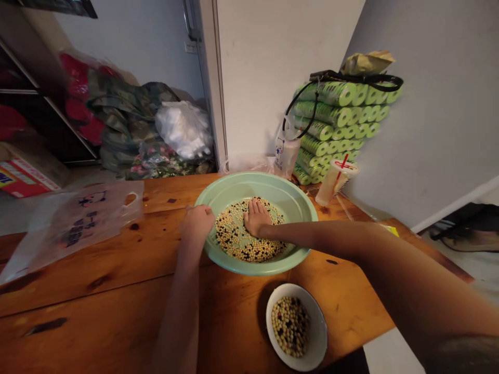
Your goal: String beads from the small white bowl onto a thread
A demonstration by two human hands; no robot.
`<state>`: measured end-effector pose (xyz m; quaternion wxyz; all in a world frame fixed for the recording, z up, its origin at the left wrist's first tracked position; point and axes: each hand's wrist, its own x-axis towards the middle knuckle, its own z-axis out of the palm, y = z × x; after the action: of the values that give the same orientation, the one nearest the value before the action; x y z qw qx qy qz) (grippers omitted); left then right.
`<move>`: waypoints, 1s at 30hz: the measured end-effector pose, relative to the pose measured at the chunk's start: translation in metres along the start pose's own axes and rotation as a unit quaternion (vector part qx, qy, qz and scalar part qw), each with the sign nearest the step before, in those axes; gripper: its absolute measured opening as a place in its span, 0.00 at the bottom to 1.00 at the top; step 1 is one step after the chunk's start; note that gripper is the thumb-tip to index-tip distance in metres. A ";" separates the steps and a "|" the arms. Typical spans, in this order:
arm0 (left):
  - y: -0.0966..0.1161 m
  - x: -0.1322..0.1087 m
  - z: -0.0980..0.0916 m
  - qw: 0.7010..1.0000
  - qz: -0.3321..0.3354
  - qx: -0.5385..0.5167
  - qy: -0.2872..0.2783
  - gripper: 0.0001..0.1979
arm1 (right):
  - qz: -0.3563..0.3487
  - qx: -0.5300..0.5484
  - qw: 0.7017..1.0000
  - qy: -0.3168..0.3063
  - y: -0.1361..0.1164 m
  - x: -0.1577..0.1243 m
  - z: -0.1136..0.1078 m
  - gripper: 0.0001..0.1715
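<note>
Right hand lies open on loose soybeans and black beans at twelve o'clock, left hand curled at the pale green basin rim, hands apart; hard, rolling beans, best scooped by cupped palm

The one head-worn view looks forward and steeply down, close over the wooden counter and green basin, taking in the wall beyond at the top.

Pale grey walls meet a white door frame — a dark shelf stands left, a knotty wooden table in front.
</note>
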<state>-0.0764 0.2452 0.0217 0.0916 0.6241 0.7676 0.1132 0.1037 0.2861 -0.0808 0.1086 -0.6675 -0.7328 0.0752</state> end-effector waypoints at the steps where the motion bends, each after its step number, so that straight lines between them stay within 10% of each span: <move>1: 0.000 0.000 0.000 1.000 0.001 -0.001 0.001 0.21 | 0.007 -0.001 1.000 -0.002 -0.003 -0.004 0.001 0.32; 10: 0.002 -0.003 -0.001 1.000 -0.004 -0.004 0.014 0.20 | -0.089 0.011 0.996 -0.029 -0.043 -0.023 0.010 0.33; 23: 0.001 -0.001 -0.001 1.000 -0.008 -0.003 -0.002 0.18 | 0.066 0.006 0.998 0.023 -0.005 0.001 0.001 0.29; 30: 0.002 -0.002 -0.001 1.000 -0.008 -0.006 0.002 0.20 | 0.011 0.008 1.000 0.007 -0.031 -0.008 0.011 0.32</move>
<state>-0.0746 0.2439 0.0234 0.0947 0.6171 0.7721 0.1186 0.0716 0.2757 -0.0837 0.1184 -0.6755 -0.7236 0.0779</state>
